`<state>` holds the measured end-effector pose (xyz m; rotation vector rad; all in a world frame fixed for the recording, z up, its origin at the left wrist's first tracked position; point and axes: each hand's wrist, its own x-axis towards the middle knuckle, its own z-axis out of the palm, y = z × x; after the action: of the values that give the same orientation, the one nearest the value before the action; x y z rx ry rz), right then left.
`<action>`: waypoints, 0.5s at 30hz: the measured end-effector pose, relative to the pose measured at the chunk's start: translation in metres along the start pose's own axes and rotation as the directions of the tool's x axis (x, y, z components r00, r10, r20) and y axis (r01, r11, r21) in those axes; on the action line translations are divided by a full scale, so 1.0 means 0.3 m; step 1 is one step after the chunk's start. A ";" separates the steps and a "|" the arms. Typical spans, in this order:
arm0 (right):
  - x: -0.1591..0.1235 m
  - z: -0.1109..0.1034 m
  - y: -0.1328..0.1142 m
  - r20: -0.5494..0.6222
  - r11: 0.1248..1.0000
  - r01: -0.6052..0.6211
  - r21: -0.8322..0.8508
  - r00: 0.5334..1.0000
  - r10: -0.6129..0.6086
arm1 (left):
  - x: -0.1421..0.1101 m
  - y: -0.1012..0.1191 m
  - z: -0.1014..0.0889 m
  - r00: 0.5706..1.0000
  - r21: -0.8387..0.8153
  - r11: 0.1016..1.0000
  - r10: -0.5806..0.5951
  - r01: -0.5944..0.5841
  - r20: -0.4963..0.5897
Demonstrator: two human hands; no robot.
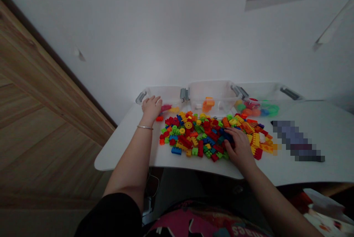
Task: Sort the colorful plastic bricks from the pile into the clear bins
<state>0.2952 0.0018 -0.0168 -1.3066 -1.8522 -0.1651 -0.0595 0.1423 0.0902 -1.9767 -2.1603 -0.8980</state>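
My left hand [151,108] lies at the front of the left clear plastic bin [163,95], its fingers against the rim next to a pink piece [166,108]. I cannot see anything held in it. A wide pile of plastic toy building bricks [199,133] in red, yellow, green, blue and orange spreads over the white table [326,126]. My right hand [240,149] rests on the pile's right side, fingers spread, with its fingertips beside dark blue bricks [228,136].
A middle clear bin [210,93] holds orange bricks [208,104], and a right bin [265,91] holds mixed colourful pieces [257,107]. A pixelated blurred object [295,141] lies on the table's right. A white wall rises behind, and a wooden surface [47,100] fills the left.
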 end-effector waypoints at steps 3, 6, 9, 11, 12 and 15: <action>0.001 0.000 0.000 0.000 1.000 0.008 -0.004 1.000 -0.008 | -0.019 -0.006 -0.025 0.996 -0.059 0.996 0.056 -0.060 -0.066; 0.001 -0.001 -0.002 0.003 1.000 0.002 -0.002 1.000 -0.002 | -0.076 -0.004 -0.070 0.980 -0.092 0.983 0.144 -0.157 -0.135; 0.001 -0.001 -0.003 0.004 1.000 -0.009 0.008 1.000 0.009 | -0.168 0.012 -0.114 0.948 -0.148 0.948 0.254 -0.284 -0.189; 0.000 -0.001 -0.003 0.007 1.000 -0.016 0.011 1.000 0.016 | -0.235 0.026 -0.125 0.936 -0.207 0.924 0.275 -0.320 -0.220; 0.000 -0.001 -0.003 0.007 1.000 -0.018 0.013 1.000 0.018 | -0.267 0.031 -0.123 0.937 -0.233 0.920 0.262 -0.315 -0.232; 0.000 -0.002 -0.003 0.004 1.000 -0.016 0.017 1.000 0.016 | -0.345 0.035 -0.088 0.960 -0.247 0.941 0.180 -0.231 -0.212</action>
<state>0.2949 0.0012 -0.0162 -1.3109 -1.8423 -0.1383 -0.0411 0.0385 0.0709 -2.0871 -1.7685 -1.3404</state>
